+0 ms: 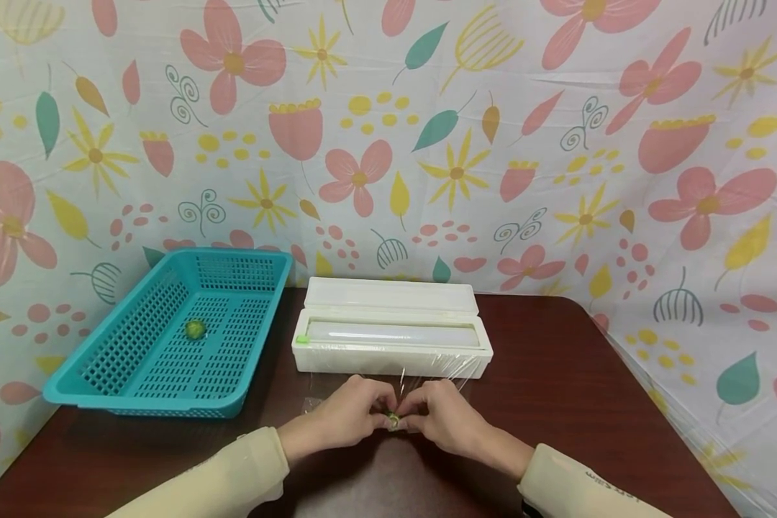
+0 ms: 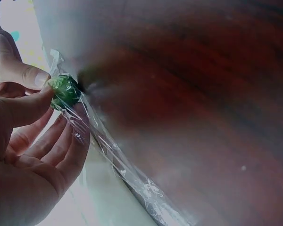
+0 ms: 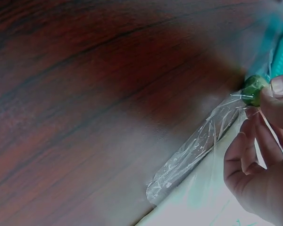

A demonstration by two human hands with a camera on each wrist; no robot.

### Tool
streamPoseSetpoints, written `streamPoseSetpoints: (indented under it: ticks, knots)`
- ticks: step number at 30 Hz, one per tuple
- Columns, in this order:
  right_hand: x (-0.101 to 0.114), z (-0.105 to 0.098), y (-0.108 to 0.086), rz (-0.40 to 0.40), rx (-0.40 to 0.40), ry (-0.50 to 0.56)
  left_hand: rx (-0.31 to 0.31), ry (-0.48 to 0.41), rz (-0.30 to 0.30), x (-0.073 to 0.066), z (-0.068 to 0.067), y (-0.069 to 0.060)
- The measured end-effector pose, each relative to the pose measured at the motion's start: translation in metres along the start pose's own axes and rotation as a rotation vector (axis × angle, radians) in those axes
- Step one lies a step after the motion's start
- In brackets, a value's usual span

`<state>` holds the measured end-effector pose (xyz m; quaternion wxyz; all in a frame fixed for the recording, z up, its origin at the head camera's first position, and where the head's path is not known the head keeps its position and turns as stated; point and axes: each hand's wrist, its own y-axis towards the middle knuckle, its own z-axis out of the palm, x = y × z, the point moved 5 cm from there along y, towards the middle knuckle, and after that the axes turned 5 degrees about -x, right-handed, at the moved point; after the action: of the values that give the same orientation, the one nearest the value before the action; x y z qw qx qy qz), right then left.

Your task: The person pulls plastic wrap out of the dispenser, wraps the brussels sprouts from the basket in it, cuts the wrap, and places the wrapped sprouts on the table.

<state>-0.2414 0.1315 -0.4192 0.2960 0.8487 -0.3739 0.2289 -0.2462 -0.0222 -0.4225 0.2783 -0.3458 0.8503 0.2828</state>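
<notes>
Both hands meet at a small round green fruit or vegetable over the table's near middle. Its exact kind is unclear. Clear plastic film covers it and trails to both sides. My left hand pinches the green ball and film between thumb and fingers. From the other side my right hand pinches the same wrapped ball. Just beyond the hands stands a white cling film box, lid raised, with the film roll inside. Film stretches from the box's front towards the hands.
A teal plastic basket stands on the left with one small green ball in it. A light green slider sits on the box's left front edge. The dark wooden table meets a flower-print cloth behind.
</notes>
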Motion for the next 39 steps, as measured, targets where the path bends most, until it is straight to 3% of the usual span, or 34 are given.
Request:
streamPoseSetpoints:
  ticks: [10, 15, 21, 26, 30, 34, 39]
  knots:
    - [-0.004, -0.001, 0.003, 0.050, 0.037, 0.065, -0.013, 0.050, -0.010, -0.002, -0.001, 0.001]
    - [-0.006, -0.003, 0.007, 0.036, 0.059, 0.090, -0.049, 0.070, 0.002, -0.001, -0.003, 0.001]
    - [-0.009, -0.004, 0.014, 0.020, 0.112, 0.126, -0.101, 0.153, 0.038, -0.004, -0.006, -0.004]
    - [-0.011, -0.005, 0.021, 0.033, 0.138, 0.107, -0.172, 0.287, 0.092, -0.012, -0.008, -0.013]
    - [-0.012, -0.006, 0.024, 0.066, 0.141, 0.076, -0.156, 0.386, 0.115, -0.013, -0.004, -0.013]
    - [-0.013, -0.005, 0.025, 0.079, 0.155, 0.079, -0.133, 0.403, 0.096, -0.009, -0.001, -0.008]
    - [-0.013, -0.007, 0.024, 0.028, 0.154, 0.054, -0.139, 0.397, 0.069, -0.005, 0.000, 0.000]
